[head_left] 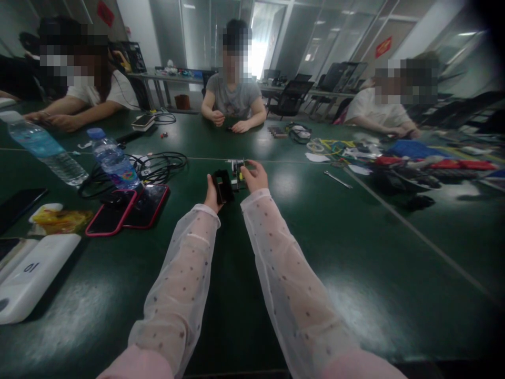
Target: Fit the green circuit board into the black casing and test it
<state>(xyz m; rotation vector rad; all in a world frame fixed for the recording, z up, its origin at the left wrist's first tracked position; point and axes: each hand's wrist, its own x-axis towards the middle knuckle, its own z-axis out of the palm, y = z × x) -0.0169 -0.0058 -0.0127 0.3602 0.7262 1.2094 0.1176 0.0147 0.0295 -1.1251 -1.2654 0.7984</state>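
Observation:
Around a black, box-like housing (225,192) with an opening in its face, the fingers of my left hand (212,196) are closed. My right hand (256,176) pinches a small metallic and yellow mechanism (236,171) right beside the housing. The two pieces are close together; whether they touch or are joined, I cannot tell. Both are held over the green table (244,273), in front of me. Sheer dotted sleeves cover my forearms.
On the left are two phones (112,213), water bottles (114,158), coiled black cable (169,163) and a white device (37,273). A wrench (338,180) lies right of my hands, near tangled wires (335,147) and a blue-and-red heap (426,155). Several people sit around the table.

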